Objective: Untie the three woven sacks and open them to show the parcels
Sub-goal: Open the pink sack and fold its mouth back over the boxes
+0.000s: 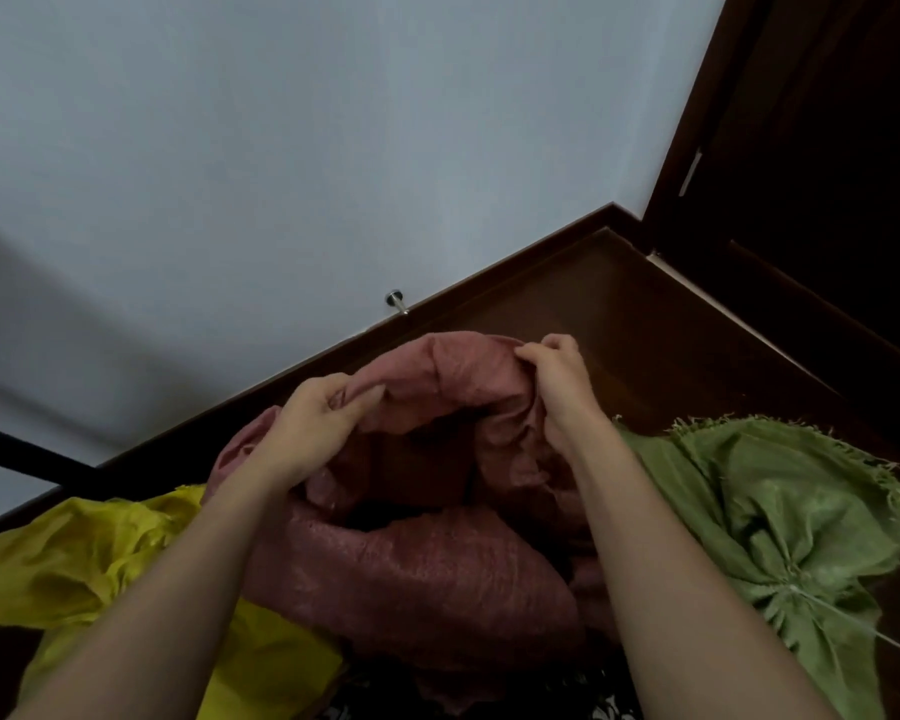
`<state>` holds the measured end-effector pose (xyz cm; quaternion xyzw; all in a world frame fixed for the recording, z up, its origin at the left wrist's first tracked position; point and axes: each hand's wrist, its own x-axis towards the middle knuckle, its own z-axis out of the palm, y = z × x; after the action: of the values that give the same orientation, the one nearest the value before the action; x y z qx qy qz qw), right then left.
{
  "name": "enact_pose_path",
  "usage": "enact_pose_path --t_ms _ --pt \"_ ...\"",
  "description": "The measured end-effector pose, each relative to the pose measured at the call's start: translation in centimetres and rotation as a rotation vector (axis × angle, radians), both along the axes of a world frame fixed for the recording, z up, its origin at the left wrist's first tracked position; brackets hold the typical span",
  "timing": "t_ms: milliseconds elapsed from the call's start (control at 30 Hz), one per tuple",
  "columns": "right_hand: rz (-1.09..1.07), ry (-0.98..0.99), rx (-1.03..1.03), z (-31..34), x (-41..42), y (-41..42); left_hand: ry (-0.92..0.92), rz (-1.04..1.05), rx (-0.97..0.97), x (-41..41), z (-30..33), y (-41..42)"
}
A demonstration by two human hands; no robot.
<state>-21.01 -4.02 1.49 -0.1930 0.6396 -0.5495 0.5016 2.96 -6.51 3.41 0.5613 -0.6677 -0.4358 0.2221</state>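
A red woven sack (427,574) stands in the middle on the floor, its mouth pulled open with a dark inside; no parcel shows clearly. My left hand (313,423) grips the left side of its rim. My right hand (557,376) pinches the far right part of the rim, fingers curled round the fabric. A yellow sack (89,558) lies at the left, partly under my left forearm. At the right is a green sack (770,517), its neck gathered and tied with a pale string (842,618).
A pale wall (281,148) with a dark skirting board runs behind the sacks, with a metal door stopper (397,301) on it. A dark wooden door (801,148) and its frame stand at the right. The floor is dark wood (645,330).
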Motion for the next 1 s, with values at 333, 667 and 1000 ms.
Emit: enact_pose_path --t_ms 333,667,1000 --pt "0.579 1.112 0.065 -0.9 1.7 3.7 0.218 0.386 0.121 -1.4 1.0 -0.7" --pt "0.147 0.222 0.092 -1.6 -0.1 1.2 0.372 0.646 0.379 0.6 -0.4 -1.3" --pt "-0.001 -0.266 0.112 0.1 -1.3 0.9 -0.339 -0.166 -0.461 -4.3 -2.5 -0.1"
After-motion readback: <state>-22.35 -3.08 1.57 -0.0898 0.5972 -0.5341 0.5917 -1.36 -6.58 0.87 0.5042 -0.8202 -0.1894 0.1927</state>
